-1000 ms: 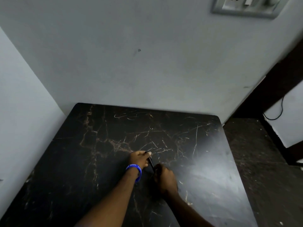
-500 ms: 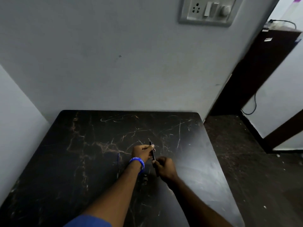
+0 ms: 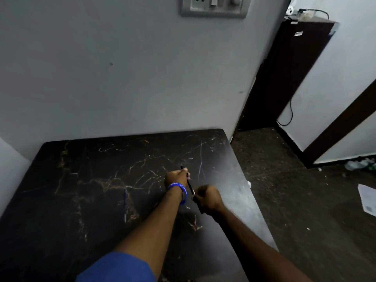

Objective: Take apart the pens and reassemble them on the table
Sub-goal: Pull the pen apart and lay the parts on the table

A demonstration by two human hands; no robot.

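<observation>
Just right of the frame's centre, the left hand is pinching the upper end of a dark pen above the bench; the right hand is clenching its lower end; pulling unevenly could be letting a small part spring loose and roll off the right edge.

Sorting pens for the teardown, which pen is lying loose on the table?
The blue pen left of the left forearm lies untouched on the black marble-pattern table; both hands grip the black pen.

Pen ends hidden inside left hand, right hand.
</observation>
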